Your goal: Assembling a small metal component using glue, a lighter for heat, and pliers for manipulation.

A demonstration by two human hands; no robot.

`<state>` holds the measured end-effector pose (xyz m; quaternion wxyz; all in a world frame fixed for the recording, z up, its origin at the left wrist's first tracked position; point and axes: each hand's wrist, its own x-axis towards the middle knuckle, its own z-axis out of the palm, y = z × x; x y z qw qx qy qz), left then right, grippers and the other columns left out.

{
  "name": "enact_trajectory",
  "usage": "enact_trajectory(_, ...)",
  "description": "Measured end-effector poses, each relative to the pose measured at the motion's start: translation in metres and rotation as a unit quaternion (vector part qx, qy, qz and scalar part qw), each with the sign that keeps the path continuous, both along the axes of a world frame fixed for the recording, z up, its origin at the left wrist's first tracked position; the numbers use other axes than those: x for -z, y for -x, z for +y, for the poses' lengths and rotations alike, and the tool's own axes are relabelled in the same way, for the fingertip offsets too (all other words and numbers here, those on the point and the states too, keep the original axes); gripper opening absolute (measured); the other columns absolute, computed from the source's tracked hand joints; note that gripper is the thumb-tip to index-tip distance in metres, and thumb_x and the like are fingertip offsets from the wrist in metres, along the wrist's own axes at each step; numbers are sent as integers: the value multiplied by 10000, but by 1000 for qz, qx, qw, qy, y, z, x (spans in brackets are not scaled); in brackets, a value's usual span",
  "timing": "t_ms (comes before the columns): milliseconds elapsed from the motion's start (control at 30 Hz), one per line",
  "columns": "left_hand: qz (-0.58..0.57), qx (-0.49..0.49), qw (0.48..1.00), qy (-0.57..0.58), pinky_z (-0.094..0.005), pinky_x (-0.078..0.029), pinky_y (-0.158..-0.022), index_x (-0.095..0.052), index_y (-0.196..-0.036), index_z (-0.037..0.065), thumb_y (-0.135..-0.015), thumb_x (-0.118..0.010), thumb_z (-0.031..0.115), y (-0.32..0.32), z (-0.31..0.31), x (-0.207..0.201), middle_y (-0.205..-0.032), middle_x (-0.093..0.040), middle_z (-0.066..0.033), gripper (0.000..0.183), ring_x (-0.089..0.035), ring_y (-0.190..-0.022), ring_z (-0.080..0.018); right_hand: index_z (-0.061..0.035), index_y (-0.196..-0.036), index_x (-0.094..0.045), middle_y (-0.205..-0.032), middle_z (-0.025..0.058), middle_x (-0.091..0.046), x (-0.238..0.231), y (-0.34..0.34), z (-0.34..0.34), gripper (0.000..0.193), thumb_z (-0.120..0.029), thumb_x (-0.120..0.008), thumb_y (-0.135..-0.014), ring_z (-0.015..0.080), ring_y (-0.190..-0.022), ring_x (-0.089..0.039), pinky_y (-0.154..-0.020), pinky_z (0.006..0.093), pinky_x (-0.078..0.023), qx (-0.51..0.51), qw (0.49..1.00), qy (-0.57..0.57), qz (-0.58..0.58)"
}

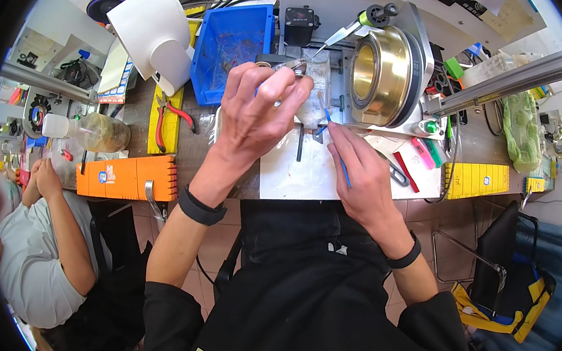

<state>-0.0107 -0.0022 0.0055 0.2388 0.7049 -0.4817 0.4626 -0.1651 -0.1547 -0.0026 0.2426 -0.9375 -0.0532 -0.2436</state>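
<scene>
My left hand [256, 110] is raised over the small machine, its fingertips pinched together beside a metal part. What sits between them is mostly hidden by the fingers. My right hand [364, 179] holds a slim blue-handled brush [328, 115] like a pen. Its brownish tip points at the pale metal block [312, 105] just right of my left fingertips. To the right of the block stands a large brass-coloured wheel [365, 69]. Behind the block is a black motor [300, 27]. A green and silver pointed tool [348, 35] slants down toward the block.
A blue bin [231, 54] stands left of the machine. Red-handled pliers [163, 122] lie on a yellow strip. Nearer are an orange block [127, 177] and a bottle [101, 134]. A white sheet [287, 176] lies under my hands. Another person [54, 249] sits at the left.
</scene>
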Motion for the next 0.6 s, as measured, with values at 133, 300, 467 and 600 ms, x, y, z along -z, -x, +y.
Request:
enact_trajectory(133,6,1,1000,-6,-385,-470,-829,-738,-1002,128,-707,-763,43,0,1,-2,-1083,-530,-2,309,-563,-920,-193,52,-1232,-586,-1125,196,-665,2,-5,7,357,6,-618,-880,346,-972,-666,-793,415,-553,21,1000,-11,10)
enact_trajectory(300,3,-1,1000,-10,-387,-474,-826,-739,-1004,127,-701,-770,46,0,1,-2,-1078,-525,-1,315,-561,-929,-193,61,-1236,-578,-1131,208,-657,0,-9,10,370,27,-603,-868,366,-989,-656,-828,420,-547,22,999,-14,19)
enact_trajectory(467,-16,-6,1000,-21,-385,-485,-828,-737,-1006,129,-709,-769,66,-1,3,-1,-1080,-513,-2,305,-551,-926,-193,54,-1246,-574,-1172,210,-638,4,-11,6,408,51,-595,-838,376,-1023,-641,-860,434,-537,11,999,-25,27)
enact_trajectory(600,-28,-3,999,-17,-384,-490,-823,-737,-1000,126,-718,-765,74,-2,3,1,-1077,-506,-3,288,-548,-922,-195,47,-1246,-573,-1210,205,-621,4,-11,4,416,57,-586,-831,380,-1043,-631,-855,437,-538,0,999,3,48)
